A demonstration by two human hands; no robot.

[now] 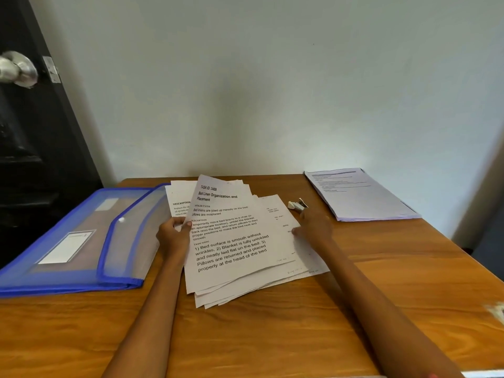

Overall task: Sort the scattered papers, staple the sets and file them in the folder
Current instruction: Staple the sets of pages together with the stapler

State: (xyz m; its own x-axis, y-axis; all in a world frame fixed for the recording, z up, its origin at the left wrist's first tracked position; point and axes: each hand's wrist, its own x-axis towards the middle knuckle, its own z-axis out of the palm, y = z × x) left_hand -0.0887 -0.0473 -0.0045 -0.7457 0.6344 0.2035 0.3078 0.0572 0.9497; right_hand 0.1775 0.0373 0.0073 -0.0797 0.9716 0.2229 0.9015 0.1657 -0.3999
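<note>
A loose fan of printed white papers (240,241) lies in the middle of the wooden table (272,328); the top sheet is headed "Bed Linen Organization and Placement". My left hand (174,236) pinches the left edge of the top sheets, thumb on the print. My right hand (313,225) grips the right edge of the fan; its fingertips are hidden under the sheets. A small white stapler (297,205) lies just beyond my right hand. A blue translucent folder (81,238) lies to the left with its flap toward the papers.
A squared stack of papers (360,195) sits at the table's back right corner. The wall runs close behind the table. A dark door with a metal knob (17,68) stands at the far left. The table's right edge falls away at the right.
</note>
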